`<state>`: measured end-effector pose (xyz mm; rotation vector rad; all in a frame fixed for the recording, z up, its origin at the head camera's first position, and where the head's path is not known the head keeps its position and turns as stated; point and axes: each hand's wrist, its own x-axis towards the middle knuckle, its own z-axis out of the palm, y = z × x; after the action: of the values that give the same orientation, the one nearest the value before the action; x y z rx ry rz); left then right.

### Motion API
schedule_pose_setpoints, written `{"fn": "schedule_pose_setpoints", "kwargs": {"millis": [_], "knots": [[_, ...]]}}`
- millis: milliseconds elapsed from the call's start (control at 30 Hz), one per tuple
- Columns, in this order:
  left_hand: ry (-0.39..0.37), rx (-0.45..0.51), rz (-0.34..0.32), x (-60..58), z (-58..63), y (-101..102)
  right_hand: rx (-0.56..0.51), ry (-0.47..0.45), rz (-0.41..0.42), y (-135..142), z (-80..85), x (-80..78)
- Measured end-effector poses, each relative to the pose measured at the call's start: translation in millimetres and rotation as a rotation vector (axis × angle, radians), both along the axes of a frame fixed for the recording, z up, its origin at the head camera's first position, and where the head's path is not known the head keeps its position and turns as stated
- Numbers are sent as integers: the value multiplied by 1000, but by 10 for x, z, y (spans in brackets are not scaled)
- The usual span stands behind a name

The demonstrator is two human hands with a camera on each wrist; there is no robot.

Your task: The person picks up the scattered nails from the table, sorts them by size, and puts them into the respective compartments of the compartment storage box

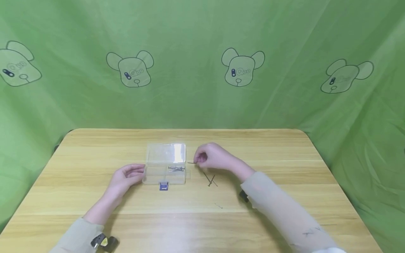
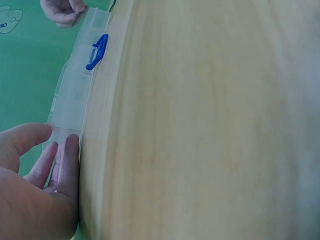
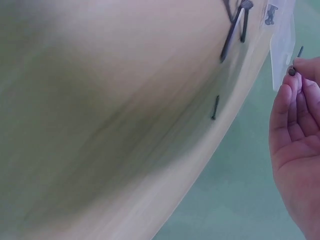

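And here we are at the clear, rectangular plastic box (image 1: 154, 180), sitting on the pale wood-grained bench (image 1: 269, 218), its clear plastic lid (image 1: 159, 153) swung back on the far side and its small blue plastic latch (image 1: 164, 186) jutting from the front edge! Inside the box, over in the right-hand part, there's a jumble of slim silvery metal nails (image 1: 175, 169), lying across one another.

To the box's left end: the left hand (image 1: 127, 178), thumb and fingers spread apart, only gently bent, fingertips resting against the end wall without wrapping round it.

Now look just right of the box! The right hand (image 1: 213, 156) has thumb and forefinger closed in a neat pinch on one dark, thin metal nail (image 1: 191, 162), the shaft sticking out towards the box, the nail's head showing beside the fingertips in the right wrist view. The other fingers are curled in.

More to the right of the box, a few dark long metal nails (image 1: 210, 182) lie crossed on the bench, and nearer the front than the box, off to its right, there's one small thin metal nail (image 1: 218, 206) all on its own. Behind the box hangs a green cloth curtain (image 1: 190, 102) printed with round-eared animal heads (image 1: 242, 63), and a pale beige sleeve (image 1: 281, 211) reaches in from the box's right.
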<state>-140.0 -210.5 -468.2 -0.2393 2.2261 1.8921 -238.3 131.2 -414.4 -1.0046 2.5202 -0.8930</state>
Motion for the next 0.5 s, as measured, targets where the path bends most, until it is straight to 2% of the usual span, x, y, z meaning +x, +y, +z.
{"fn": "schedule_pose_setpoints", "kwargs": {"millis": [500], "knots": [[-5,-12,5,-7,10,-6,4,-12,49,-374,11,-57]]}}
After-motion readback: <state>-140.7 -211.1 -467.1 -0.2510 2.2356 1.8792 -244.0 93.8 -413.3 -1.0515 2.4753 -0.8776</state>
